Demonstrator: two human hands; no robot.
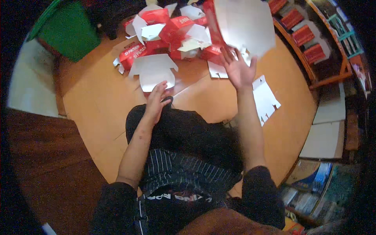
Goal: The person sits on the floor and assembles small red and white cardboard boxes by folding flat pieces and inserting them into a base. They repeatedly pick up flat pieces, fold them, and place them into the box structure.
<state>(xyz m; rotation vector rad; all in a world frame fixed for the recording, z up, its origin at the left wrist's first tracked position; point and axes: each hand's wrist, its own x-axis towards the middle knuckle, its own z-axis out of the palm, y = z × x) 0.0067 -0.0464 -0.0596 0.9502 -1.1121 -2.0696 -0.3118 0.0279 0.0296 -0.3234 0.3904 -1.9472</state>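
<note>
My left hand (pixel 156 102) is open, its fingers stretched toward a red carton (pixel 153 70) whose white flaps stand up just in front of it. Whether the fingertips touch that carton I cannot tell. Farther right, my right hand (pixel 239 72) is open with the palm showing and the fingers spread. Just beyond its fingertips is a larger red carton (pixel 244 25) with a white inside, smeared by motion. A flat white die-cut sheet (pixel 265 100) lies beside my right forearm, and another white sheet (pixel 217 70) lies partly hidden behind the hand.
Several folded red-and-white cartons (pixel 172 33) lie heaped on the orange floor (pixel 94 90) ahead. A green bin (pixel 68 33) stands at the far left. On the right are a wooden rack (pixel 333 80) with red packs (pixel 303 35) and a shelf with boxes (pixel 309 176).
</note>
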